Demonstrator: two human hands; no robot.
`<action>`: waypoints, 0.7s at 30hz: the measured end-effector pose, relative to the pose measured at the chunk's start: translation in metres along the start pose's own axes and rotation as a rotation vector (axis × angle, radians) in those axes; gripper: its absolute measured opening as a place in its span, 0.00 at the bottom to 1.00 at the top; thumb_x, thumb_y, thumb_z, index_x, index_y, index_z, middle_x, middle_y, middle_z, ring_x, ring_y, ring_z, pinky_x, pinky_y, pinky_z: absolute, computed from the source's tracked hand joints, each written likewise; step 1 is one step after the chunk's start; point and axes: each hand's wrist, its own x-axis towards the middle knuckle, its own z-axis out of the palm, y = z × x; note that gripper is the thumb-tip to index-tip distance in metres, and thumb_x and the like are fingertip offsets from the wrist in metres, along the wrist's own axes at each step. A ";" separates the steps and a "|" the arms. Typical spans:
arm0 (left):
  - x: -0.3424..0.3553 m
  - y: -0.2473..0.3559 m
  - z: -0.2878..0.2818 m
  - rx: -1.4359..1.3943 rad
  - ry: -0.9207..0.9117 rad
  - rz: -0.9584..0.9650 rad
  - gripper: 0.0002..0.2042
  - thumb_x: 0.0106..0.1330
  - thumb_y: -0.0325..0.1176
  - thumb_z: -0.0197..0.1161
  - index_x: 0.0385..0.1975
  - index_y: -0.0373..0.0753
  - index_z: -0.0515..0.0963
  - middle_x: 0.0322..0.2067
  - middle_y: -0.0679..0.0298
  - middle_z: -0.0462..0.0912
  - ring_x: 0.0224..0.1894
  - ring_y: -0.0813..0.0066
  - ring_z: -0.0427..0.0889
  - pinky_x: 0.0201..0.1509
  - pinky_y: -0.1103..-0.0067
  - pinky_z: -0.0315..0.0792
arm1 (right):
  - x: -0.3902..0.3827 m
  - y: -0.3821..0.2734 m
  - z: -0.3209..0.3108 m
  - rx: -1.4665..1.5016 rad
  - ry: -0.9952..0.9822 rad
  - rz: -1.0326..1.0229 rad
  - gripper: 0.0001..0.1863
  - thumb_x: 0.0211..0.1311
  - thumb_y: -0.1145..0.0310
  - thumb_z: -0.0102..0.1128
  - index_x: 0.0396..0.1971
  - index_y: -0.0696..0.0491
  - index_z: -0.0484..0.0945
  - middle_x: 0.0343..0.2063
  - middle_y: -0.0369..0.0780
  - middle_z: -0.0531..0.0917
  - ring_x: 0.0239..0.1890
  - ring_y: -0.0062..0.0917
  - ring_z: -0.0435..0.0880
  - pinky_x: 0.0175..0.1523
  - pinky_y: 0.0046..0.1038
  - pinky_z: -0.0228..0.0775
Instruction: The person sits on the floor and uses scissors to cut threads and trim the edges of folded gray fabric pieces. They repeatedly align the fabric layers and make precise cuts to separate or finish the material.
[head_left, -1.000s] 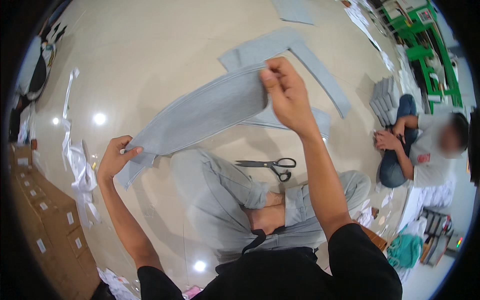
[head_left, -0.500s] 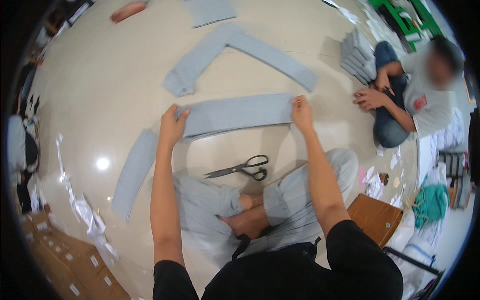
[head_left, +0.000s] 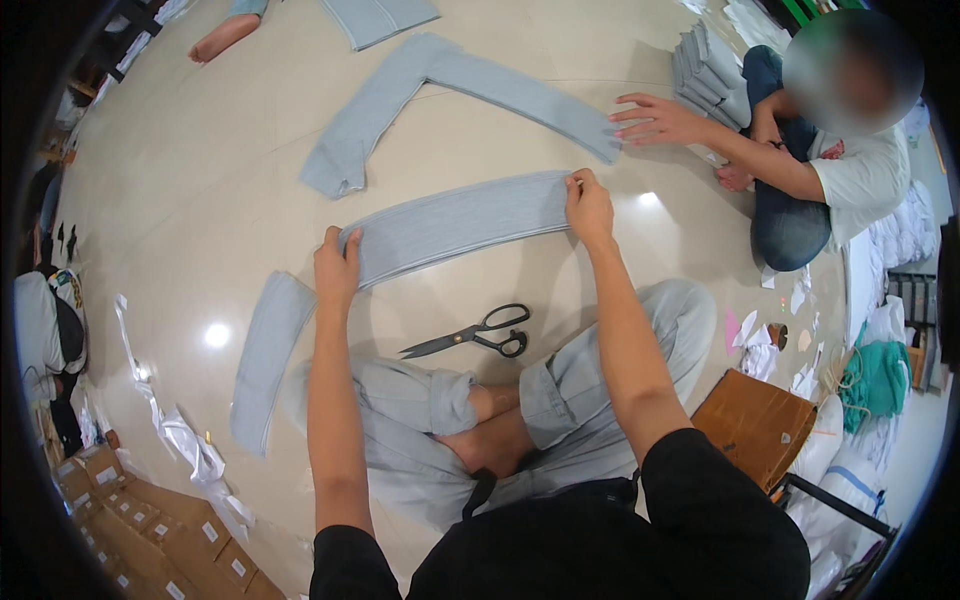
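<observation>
My left hand [head_left: 337, 262] is closed on the left end of a long light blue-grey fabric strip [head_left: 460, 222], and my right hand [head_left: 587, 207] grips its right end. The strip is stretched flat across in front of me, at or near the floor. Black-handled scissors [head_left: 470, 332] lie between it and my crossed legs. Beyond the strip lies a bent V-shaped fabric piece [head_left: 387, 105]. A narrower piece [head_left: 266, 360] rests left of my left forearm, and another piece [head_left: 380, 20] sits at the top edge.
A seated person [head_left: 840, 180] on the right has one hand [head_left: 663, 122] stretched toward the V piece, beside folded fabric stacks [head_left: 712, 75]. Another person's foot [head_left: 210, 48] is at top left. Cardboard boxes [head_left: 170, 535], white scraps [head_left: 195, 450], a brown folder [head_left: 750, 425] and bags [head_left: 875, 385] lie around.
The strip, earlier lifted at a slant, is now straighter and lower, with both my hands moved to its ends. The seated person has reached out an arm toward the V piece.
</observation>
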 end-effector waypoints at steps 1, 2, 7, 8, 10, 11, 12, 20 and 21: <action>-0.001 0.002 0.003 -0.028 0.020 -0.013 0.22 0.73 0.48 0.66 0.39 0.29 0.77 0.24 0.41 0.80 0.27 0.51 0.80 0.35 0.62 0.73 | -0.001 0.001 -0.002 0.000 -0.002 0.006 0.11 0.75 0.61 0.56 0.45 0.52 0.78 0.37 0.51 0.89 0.44 0.53 0.87 0.49 0.48 0.76; -0.004 0.003 0.000 -0.047 0.045 -0.029 0.22 0.72 0.48 0.67 0.39 0.29 0.77 0.24 0.41 0.79 0.26 0.51 0.80 0.35 0.62 0.72 | -0.002 0.002 0.000 -0.003 -0.006 0.010 0.11 0.75 0.61 0.56 0.45 0.53 0.78 0.38 0.51 0.89 0.44 0.52 0.87 0.49 0.47 0.76; 0.003 -0.019 0.000 -0.132 -0.087 -0.112 0.22 0.72 0.48 0.68 0.36 0.30 0.77 0.23 0.55 0.80 0.23 0.67 0.78 0.31 0.71 0.73 | -0.005 0.005 0.000 -0.105 0.213 -0.110 0.12 0.73 0.61 0.58 0.46 0.53 0.77 0.38 0.49 0.85 0.44 0.46 0.86 0.49 0.45 0.76; 0.001 -0.024 -0.006 -0.199 -0.123 -0.154 0.22 0.72 0.48 0.68 0.36 0.30 0.78 0.23 0.59 0.80 0.23 0.71 0.77 0.30 0.73 0.73 | -0.010 -0.008 -0.005 -0.071 0.214 -0.117 0.12 0.72 0.62 0.59 0.46 0.54 0.77 0.38 0.48 0.82 0.44 0.45 0.85 0.48 0.45 0.76; -0.004 -0.028 -0.020 -0.330 -0.249 -0.337 0.21 0.72 0.49 0.68 0.36 0.32 0.78 0.25 0.62 0.81 0.24 0.76 0.78 0.30 0.77 0.75 | -0.030 -0.031 -0.014 0.009 0.039 -0.209 0.12 0.70 0.64 0.59 0.46 0.55 0.77 0.38 0.49 0.82 0.44 0.46 0.85 0.49 0.46 0.76; -0.005 -0.027 -0.025 -0.403 -0.313 -0.422 0.21 0.72 0.49 0.68 0.35 0.32 0.78 0.26 0.64 0.81 0.24 0.78 0.78 0.29 0.79 0.76 | -0.041 -0.037 -0.018 0.044 -0.042 -0.255 0.12 0.70 0.65 0.59 0.46 0.55 0.77 0.38 0.49 0.83 0.44 0.47 0.85 0.49 0.46 0.76; -0.006 -0.026 -0.030 -0.420 -0.343 -0.435 0.21 0.72 0.49 0.69 0.35 0.33 0.78 0.27 0.64 0.82 0.24 0.78 0.79 0.30 0.79 0.78 | -0.055 -0.036 -0.014 0.030 -0.184 -0.354 0.12 0.69 0.66 0.59 0.46 0.56 0.77 0.38 0.50 0.83 0.44 0.46 0.84 0.49 0.46 0.77; -0.028 -0.015 -0.041 -0.356 -0.456 -0.438 0.20 0.62 0.44 0.80 0.32 0.41 0.73 0.27 0.63 0.84 0.27 0.77 0.85 0.31 0.81 0.81 | -0.183 -0.057 -0.015 -0.274 -0.637 -0.748 0.16 0.59 0.69 0.68 0.45 0.57 0.76 0.45 0.47 0.78 0.52 0.45 0.78 0.55 0.44 0.74; -0.030 -0.016 -0.041 -0.346 -0.453 -0.444 0.19 0.62 0.43 0.80 0.32 0.41 0.73 0.27 0.63 0.84 0.27 0.78 0.85 0.31 0.81 0.81 | -0.186 -0.060 -0.017 -0.290 -0.626 -0.753 0.16 0.59 0.69 0.68 0.45 0.58 0.77 0.46 0.47 0.78 0.52 0.44 0.78 0.56 0.45 0.74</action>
